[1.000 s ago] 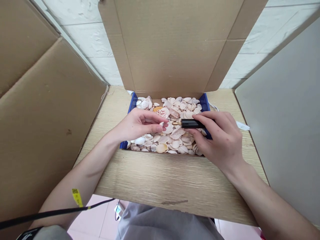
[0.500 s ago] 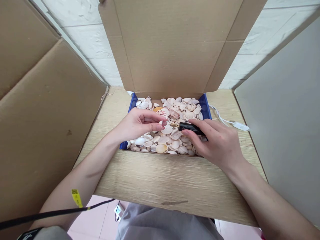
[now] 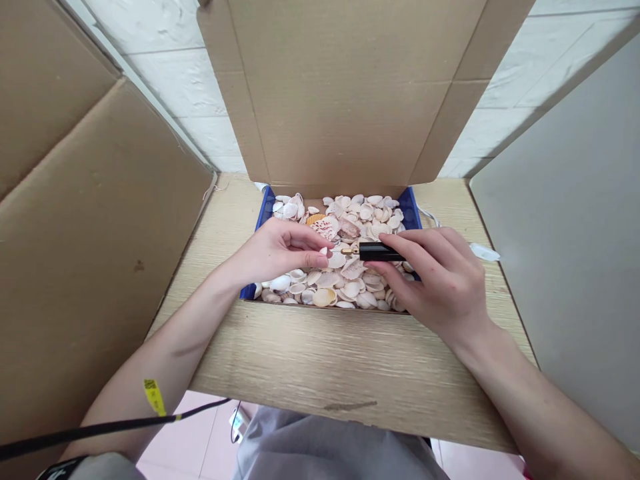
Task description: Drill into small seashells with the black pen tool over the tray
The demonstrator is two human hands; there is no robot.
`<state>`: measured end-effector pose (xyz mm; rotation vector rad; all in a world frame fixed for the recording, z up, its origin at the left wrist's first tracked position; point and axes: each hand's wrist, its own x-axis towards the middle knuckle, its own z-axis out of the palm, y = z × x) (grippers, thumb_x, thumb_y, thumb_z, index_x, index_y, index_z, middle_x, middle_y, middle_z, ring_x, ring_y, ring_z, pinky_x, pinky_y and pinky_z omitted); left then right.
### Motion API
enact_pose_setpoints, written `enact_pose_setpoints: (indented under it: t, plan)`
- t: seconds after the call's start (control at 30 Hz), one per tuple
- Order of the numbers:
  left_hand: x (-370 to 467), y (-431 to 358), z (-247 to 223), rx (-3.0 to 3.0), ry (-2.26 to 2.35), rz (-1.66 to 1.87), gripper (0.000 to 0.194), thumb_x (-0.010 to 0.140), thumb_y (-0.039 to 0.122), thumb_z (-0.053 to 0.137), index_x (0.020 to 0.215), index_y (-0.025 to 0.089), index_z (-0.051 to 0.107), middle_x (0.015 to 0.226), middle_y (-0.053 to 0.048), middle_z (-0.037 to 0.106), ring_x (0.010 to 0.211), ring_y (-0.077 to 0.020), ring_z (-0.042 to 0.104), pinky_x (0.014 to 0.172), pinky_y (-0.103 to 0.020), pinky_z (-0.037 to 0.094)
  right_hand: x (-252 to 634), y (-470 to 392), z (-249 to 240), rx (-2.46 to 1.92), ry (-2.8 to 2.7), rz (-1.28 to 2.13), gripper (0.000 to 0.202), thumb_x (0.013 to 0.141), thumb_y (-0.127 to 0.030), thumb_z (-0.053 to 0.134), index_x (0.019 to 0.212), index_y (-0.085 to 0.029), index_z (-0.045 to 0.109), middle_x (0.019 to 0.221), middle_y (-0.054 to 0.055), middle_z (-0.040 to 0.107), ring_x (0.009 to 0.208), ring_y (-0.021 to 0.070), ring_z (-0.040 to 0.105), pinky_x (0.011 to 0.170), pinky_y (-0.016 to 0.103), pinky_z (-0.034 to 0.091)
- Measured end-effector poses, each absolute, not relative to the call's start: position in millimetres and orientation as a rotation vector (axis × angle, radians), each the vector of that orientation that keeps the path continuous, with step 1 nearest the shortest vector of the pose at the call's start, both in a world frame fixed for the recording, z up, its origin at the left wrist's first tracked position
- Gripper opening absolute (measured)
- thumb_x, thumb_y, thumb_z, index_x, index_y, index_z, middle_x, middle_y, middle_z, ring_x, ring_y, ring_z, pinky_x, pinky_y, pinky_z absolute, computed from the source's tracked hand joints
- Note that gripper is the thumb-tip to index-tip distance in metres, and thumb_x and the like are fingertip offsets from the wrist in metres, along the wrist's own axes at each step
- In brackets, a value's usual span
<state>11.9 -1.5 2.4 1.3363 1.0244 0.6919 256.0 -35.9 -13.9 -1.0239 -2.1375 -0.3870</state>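
Between the thumb and fingers of my left hand (image 3: 285, 250) is a small white seashell (image 3: 324, 251), pinched at the fingertips. My right hand (image 3: 440, 277) grips a black mini hand drill (image 3: 377, 251) with a brass-coloured chuck, held level and pointing left. Its thin bit reaches the shell or stops just short of it; I cannot tell which. Both hands are over an open box (image 3: 413, 213) with blue sides, full of pale loose seashells (image 3: 350, 290). A red-speckled shell (image 3: 326, 228) and an orange ribbed shell (image 3: 314, 219) lie just behind my left fingers.
The box's cardboard lid (image 3: 345, 93) stands upright at the back. A cardboard panel (image 3: 110, 200) rises on the left and a grey panel (image 3: 575, 220) on the right of the wooden table (image 3: 320, 353). A white cord switch (image 3: 485, 253) lies right of the box. A black cable (image 3: 100, 430) crosses the lower left.
The drill has swung from a slight tilt to level, its bit now in line with the shell. My right hand has turned a little, while my left hand has hardly moved.
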Motion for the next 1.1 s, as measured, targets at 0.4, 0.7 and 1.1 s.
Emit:
enact_pose_setpoints:
  t: [0.4,0.7,1.1]
  plan:
    - [10.1,-0.5,1.3,1.396,1.041,0.745,0.025,0.067,0.022,0.083,0.090,0.015,0.077,0.084,-0.004,0.078,0.076,-0.0153,0.073,0.071,-0.023,0.060,254.6,-38.9,-20.2,-1.219,-2.181,-0.225,0.028,0.093,-0.042,0.058,0.096,-0.017,0.068,0.078,0.002,0.072,0.066,0.0137,0.065,0.056,0.025,0.044]
    - [12.1,-1.1,2.2,1.400,1.121,0.780,0.030,0.068,0.027,0.082,0.094,0.013,0.077,0.082,-0.006,0.077,0.073,-0.0158,0.072,0.066,-0.025,0.059,255.8,-36.6,-18.3,-1.146,-2.210,-0.273,0.025,0.090,-0.035,0.063,0.107,-0.017,0.063,0.085,0.005,0.072,0.074,0.0176,0.067,0.060,0.028,0.046]
    - [12.5,-2.7,3.7,1.368,1.062,0.693,0.023,0.065,0.022,0.083,0.086,0.014,0.076,0.079,-0.004,0.077,0.072,-0.0153,0.073,0.070,-0.025,0.059,257.9,-36.7,-13.8,-1.013,-2.135,-0.297,0.023,0.085,-0.016,0.065,0.105,-0.025,0.059,0.097,0.007,0.070,0.085,0.0213,0.066,0.074,0.035,0.054]
